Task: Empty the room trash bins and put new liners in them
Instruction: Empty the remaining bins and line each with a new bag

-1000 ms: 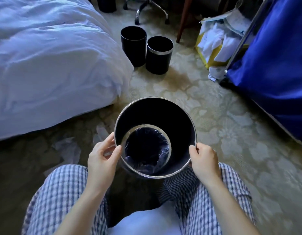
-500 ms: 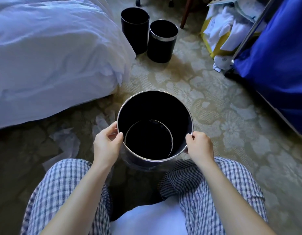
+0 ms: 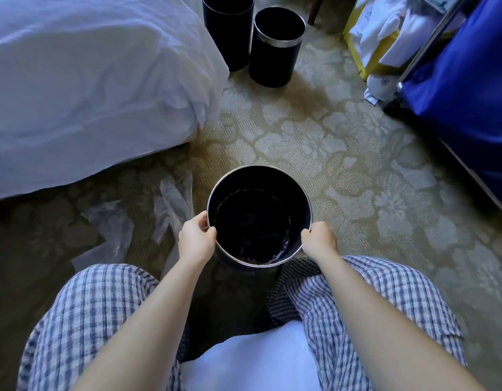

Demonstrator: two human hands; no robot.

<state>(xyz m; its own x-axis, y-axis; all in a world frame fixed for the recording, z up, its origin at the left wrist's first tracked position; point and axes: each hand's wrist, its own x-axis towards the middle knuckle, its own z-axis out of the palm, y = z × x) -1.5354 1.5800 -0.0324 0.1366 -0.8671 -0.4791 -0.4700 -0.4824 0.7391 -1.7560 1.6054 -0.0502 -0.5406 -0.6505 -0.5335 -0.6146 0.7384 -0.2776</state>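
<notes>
Black bin (image 3: pixel 258 179), chrome rim, upright, mouth up; crinkled dark liner (image 3: pixel 255 249) inside. Tall bin (image 3: pixel 227 38) and banded bin (image 3: pixel 275 60), both black, upright, just beside each other near bed (image 3: pixel 89 80) corner. Clear plastic (image 3: pixel 173 204) crumpled on carpet (image 3: pixel 329 142) left of bin.

No text, number or brand name is legible. Faint blue printed marks appear on the white folded linen (image 3: pixel 362 21) at 1 o'clock and on the white bundle (image 3: pixel 381 84) on the carpet at 2 o'clock. Both are too small to read.
</notes>
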